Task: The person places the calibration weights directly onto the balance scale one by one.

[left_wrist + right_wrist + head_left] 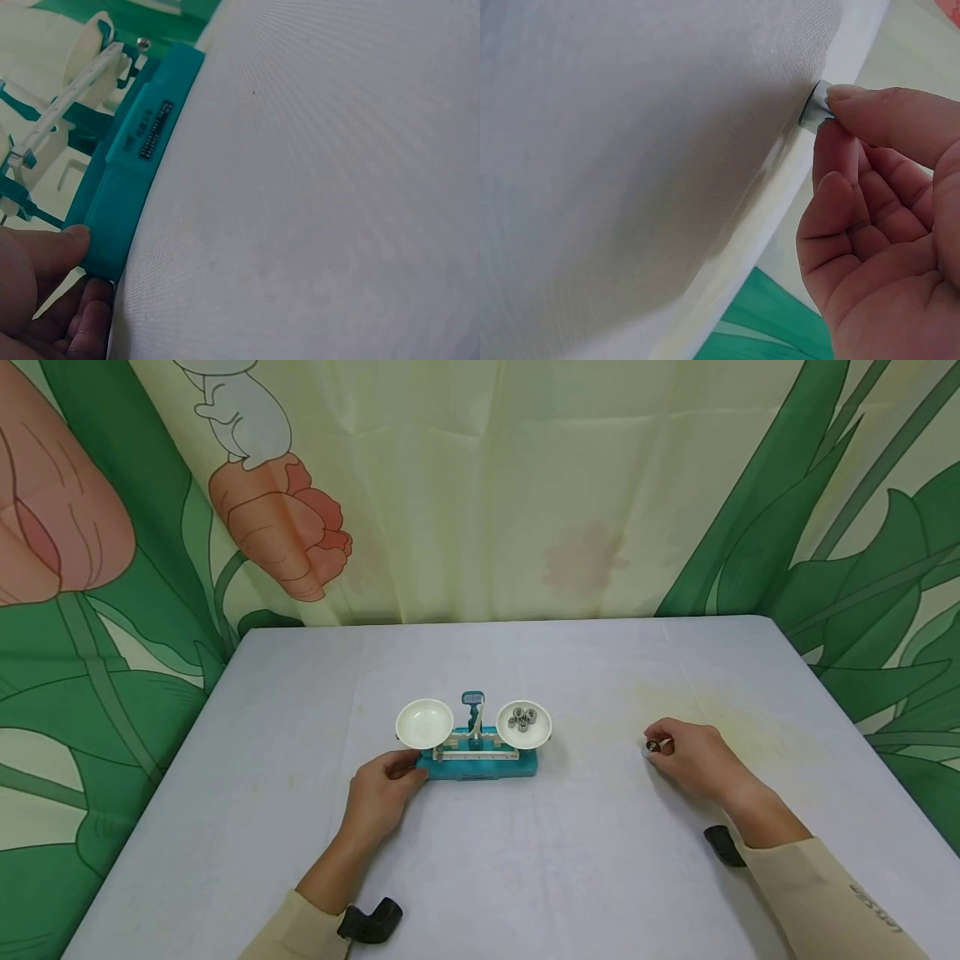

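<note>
A teal balance scale (476,766) with two white pans stands in the middle of the table. Its left pan (424,723) holds nothing visible, while several small metal weights (522,718) sit in the right pan (542,732). My left hand (380,793) grips the left end of the base; the left wrist view shows the thumb (76,238) on top and curled fingers by the end. Off to the right of the scale, my right hand (693,758) pinches a small metal weight (817,109) between thumb and index finger, low over the cloth.
A white cloth covers the table (585,868). Behind it hangs a printed curtain (487,510) with leaves, a tulip and a carrot. Black wrist mounts (371,921) stick out from both sleeves (825,893).
</note>
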A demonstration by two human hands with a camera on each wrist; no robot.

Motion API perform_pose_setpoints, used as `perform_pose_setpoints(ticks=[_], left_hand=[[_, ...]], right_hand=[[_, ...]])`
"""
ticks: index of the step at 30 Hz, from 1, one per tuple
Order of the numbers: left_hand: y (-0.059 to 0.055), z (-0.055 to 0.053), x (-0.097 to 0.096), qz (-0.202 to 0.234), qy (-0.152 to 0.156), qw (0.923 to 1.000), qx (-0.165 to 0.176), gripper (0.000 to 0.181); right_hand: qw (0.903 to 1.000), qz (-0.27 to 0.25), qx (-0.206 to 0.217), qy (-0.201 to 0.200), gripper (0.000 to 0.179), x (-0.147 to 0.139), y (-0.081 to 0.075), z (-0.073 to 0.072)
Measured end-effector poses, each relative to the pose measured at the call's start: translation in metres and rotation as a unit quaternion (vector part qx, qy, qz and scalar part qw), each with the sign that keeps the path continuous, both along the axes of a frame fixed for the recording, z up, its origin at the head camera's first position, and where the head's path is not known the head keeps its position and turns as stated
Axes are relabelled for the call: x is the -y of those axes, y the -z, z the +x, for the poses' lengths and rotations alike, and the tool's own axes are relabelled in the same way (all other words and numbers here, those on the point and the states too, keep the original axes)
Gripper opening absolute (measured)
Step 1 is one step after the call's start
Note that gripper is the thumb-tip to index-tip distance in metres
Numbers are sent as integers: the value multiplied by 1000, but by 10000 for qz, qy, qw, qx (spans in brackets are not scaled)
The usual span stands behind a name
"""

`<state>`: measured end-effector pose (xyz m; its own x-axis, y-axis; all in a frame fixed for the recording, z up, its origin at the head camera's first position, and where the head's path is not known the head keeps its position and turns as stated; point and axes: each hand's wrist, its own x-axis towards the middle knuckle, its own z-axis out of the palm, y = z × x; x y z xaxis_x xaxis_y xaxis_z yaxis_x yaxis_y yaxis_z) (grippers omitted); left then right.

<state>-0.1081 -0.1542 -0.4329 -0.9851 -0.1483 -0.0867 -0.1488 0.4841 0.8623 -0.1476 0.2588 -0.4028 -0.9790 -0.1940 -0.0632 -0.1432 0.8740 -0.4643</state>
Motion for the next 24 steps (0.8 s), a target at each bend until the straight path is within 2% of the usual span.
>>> perform_pose_setpoints(ticks=[7,12,24], left_hand=[[1,0,0,32,-3,10000,11,37],[0,1,0,-9,-21,10000,33,37],[1,1,0,31,-22,10000,27,37]], right_hand=[[9998,-71,173,42,27,-1,2,-2],[9999,-80,103,-1,24,-1,2,-2],[9984,-396,-299,-259,21,10,-19,2]])
